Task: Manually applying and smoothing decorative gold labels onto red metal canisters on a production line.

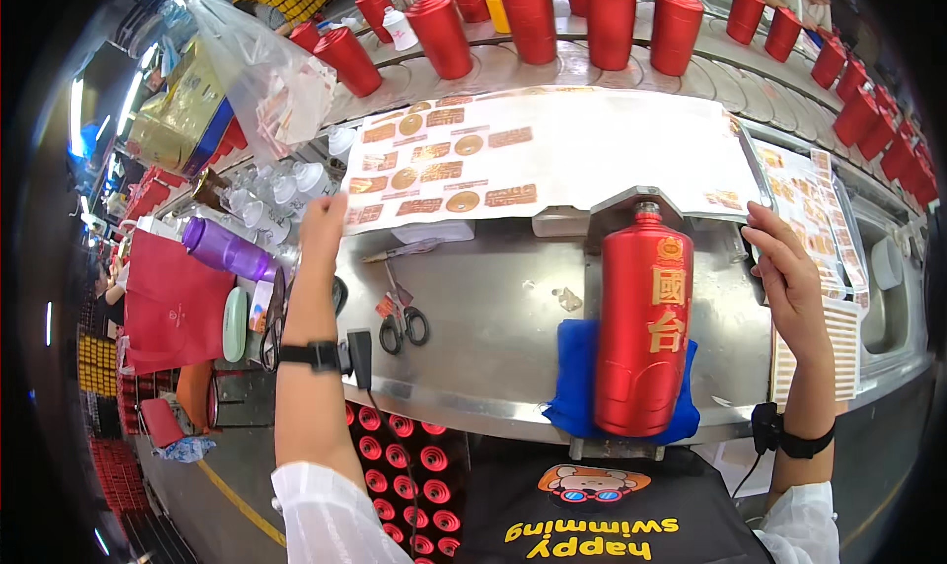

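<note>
A large white sheet of gold and brown stickers [464, 160] lies across the back of the steel worktable; its middle and right part are mostly bare backing. My left hand [324, 231] is at its near left corner, fingers closed together on the edge. By the near right corner is my right hand [786, 268], its fingers apart and bent, with a fingertip close to the sheet's edge. In front of me a red bottle [643, 332] with gold characters lies on a blue cloth [570, 377], its threaded neck against a metal bracket [631, 201].
Black-handled scissors [404, 327] lie on the worktable [493, 317] near a pen-like tool [402, 250]. Red bottles [528, 22] stand on the conveyor behind. A purple bottle [225, 248] and clear caps are at left. More sticker sheets [804, 204] lie right, beside a sink.
</note>
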`<state>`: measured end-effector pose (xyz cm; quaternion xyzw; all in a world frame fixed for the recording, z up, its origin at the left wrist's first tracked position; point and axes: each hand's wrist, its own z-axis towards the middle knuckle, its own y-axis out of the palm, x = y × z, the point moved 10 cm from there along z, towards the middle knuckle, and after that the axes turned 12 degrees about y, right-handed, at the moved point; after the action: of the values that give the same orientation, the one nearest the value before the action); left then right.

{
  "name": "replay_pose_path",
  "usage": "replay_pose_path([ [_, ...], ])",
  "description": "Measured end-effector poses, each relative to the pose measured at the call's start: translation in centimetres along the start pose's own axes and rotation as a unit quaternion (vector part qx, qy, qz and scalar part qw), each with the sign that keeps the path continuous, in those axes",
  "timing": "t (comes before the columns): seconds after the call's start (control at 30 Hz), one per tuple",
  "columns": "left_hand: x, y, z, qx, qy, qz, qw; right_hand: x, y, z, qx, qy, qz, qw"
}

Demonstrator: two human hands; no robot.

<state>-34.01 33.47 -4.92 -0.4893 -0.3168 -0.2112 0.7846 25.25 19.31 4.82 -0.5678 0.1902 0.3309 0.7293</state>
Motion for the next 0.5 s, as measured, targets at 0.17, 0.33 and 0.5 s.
replay_pose_path([
  [0.17,1.5,3.5,2.1,-0.03,-0.068,-0.03,0.997,0.0,0.0,-0.1,0.003,0.015,-0.012,1.0],
  [0.33,-3.5,1.6,4.3,-0.061,-0.068,0.03,0.995,0.6,0.0,-0.6,-0.014,0.002,-0.062,0.998],
  [0.5,2.7,1.5,3.7,-0.065,0.027,0.232,0.97,-0.2,-0.2,-0.4,-0.009,-0.005,-0.058,0.998],
])
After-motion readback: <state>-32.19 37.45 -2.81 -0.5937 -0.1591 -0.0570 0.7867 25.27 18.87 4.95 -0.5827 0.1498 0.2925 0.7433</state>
